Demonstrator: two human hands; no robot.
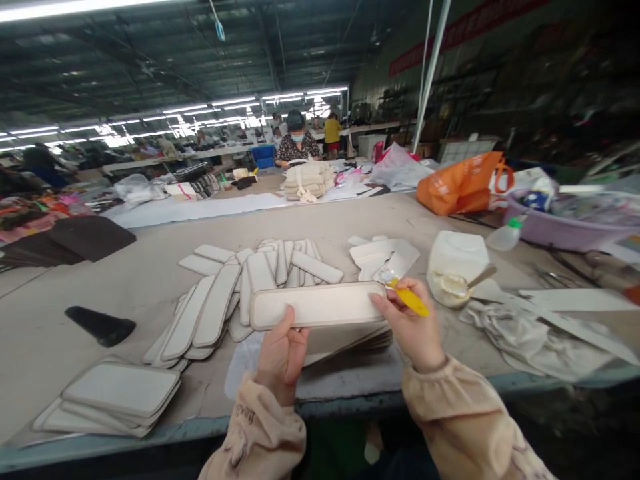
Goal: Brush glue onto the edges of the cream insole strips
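Note:
My left hand grips the near edge of a long beige rounded strip and holds it level above the table. My right hand is closed round a yellow-handled brush whose pale tip rests at the strip's right end. Under the strip lies a stack of similar strips on a white sheet. A white tub of glue with a tool standing in it sits just right of my right hand.
Several beige strips lie fanned out at centre, wider pads are stacked near left, and a dark piece lies left. A crumpled cloth, an orange bag and a purple basin are at right. People work at far tables.

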